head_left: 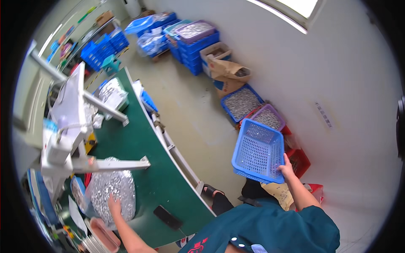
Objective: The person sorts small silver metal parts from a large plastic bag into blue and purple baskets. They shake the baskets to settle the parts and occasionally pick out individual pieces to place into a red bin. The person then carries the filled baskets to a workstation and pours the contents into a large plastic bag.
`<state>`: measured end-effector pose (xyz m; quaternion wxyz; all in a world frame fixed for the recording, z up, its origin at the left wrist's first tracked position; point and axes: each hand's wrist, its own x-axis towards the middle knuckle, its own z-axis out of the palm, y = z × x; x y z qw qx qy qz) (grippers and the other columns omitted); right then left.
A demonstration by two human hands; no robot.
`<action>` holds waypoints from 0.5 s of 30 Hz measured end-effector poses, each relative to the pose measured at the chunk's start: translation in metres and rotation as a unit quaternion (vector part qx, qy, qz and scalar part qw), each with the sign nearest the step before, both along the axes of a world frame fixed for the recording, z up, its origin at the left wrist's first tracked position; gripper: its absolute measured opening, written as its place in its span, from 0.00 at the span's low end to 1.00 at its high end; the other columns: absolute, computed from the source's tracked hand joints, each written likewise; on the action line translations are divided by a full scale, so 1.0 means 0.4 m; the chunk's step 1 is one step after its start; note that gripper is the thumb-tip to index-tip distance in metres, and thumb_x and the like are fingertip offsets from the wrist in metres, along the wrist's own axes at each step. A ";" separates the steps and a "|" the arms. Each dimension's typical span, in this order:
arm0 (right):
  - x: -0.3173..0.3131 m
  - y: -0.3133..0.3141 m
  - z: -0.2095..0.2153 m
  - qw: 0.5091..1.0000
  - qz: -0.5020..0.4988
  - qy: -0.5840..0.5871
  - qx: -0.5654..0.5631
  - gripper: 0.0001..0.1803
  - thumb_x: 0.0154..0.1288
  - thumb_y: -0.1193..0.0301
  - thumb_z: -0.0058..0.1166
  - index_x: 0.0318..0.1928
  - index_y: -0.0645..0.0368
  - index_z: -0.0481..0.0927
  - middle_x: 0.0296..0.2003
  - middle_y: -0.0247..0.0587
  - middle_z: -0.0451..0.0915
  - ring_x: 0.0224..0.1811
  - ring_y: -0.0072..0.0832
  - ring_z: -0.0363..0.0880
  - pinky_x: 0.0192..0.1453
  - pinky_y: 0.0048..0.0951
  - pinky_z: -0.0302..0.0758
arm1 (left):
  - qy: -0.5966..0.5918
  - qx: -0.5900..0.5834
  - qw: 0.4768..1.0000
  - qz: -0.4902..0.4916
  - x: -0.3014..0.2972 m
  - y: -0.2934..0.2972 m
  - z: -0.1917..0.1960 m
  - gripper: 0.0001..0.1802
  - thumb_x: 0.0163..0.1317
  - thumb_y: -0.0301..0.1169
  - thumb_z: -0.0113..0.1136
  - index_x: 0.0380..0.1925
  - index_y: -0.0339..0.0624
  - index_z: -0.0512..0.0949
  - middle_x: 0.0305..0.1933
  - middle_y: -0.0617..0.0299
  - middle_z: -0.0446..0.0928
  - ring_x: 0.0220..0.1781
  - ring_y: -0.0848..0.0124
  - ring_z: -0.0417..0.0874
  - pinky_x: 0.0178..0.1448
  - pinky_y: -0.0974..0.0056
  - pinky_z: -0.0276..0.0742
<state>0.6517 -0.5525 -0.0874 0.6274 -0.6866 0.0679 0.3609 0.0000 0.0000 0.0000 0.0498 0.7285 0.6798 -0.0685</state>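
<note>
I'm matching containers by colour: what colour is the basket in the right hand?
The basket is blue, best seen in the head view.

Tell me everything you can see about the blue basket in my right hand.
The basket is light blue, roughly rectangular with rounded corners, and looks like plastic. Its walls and bottom are perforated below a smoother rim. It is held up at a tilt, open side toward the camera, to the right of the green table. The right hand grips its near right rim.
</note>
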 end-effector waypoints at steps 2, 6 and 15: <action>-0.105 0.027 -0.175 0.997 -0.060 -0.002 -0.048 0.52 0.40 0.90 0.44 0.73 0.59 0.47 0.59 0.48 0.72 0.53 0.36 0.77 0.49 0.30 0.76 | 0.005 0.085 0.995 0.060 -0.030 0.060 0.151 0.36 0.56 0.33 0.59 0.64 0.30 0.61 0.65 0.37 0.65 0.67 0.48 0.65 0.71 0.56 0.58; 0.155 -0.277 -0.237 0.979 -0.129 0.023 -0.157 0.52 0.41 0.88 0.48 0.72 0.61 0.49 0.56 0.50 0.73 0.50 0.38 0.76 0.47 0.31 0.76 | 0.070 0.194 0.968 0.144 0.266 -0.240 0.109 0.30 0.57 0.31 0.58 0.58 0.28 0.67 0.57 0.41 0.72 0.59 0.50 0.72 0.63 0.56 0.66; 0.319 -0.616 -0.508 0.905 -0.255 0.052 -0.335 0.36 0.39 0.85 0.52 0.57 0.65 0.69 0.45 0.50 0.79 0.46 0.42 0.80 0.50 0.35 0.76 | -0.066 0.303 0.949 -0.063 0.980 -0.658 0.150 0.22 0.59 0.31 0.56 0.52 0.32 0.72 0.47 0.48 0.75 0.44 0.57 0.76 0.51 0.57 0.71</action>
